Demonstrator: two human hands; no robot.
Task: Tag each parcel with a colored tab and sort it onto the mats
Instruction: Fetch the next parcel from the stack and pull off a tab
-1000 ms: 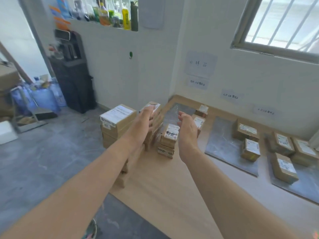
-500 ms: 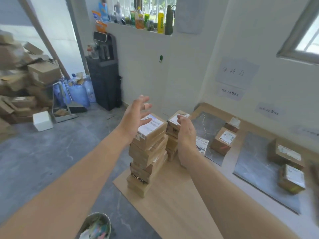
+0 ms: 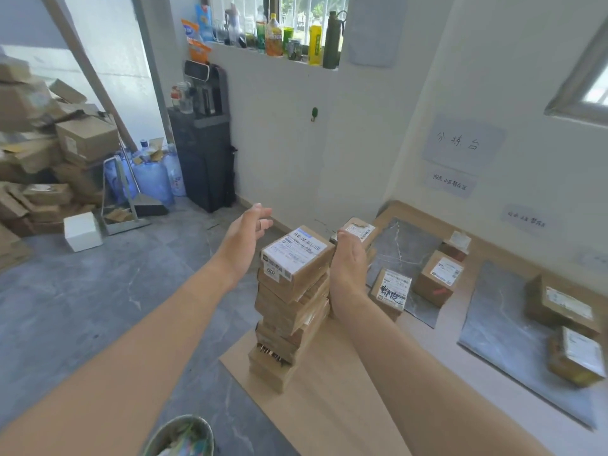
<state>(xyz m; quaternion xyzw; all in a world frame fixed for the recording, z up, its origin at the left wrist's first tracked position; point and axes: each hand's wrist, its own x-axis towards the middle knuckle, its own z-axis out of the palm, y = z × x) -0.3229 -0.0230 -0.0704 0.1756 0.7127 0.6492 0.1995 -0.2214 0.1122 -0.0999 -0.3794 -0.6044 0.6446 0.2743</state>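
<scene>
Cardboard top parcel [image 3: 296, 255]: right grip [image 3: 348, 268] touching side, left grip [image 3: 245, 236] just apart.

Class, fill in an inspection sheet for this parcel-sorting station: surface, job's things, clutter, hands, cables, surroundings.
Surface: light wooden board carrying a left mat and a right mat, both grey.
Job's things: tall parcel stack on the board, second stack behind it; a parcel on the left mat, two parcels on the right mat; bowl of coloured pieces at the bottom edge.
Clutter: cardboard boxes heaped at left, white box and dustpan on the floor.
Hands: left hand open, apart from the stack; right hand open, flat beside its top parcels.
Cables: nothing seen.
Surroundings: black cabinet, bottles on the sill, paper signs on the wall.
</scene>
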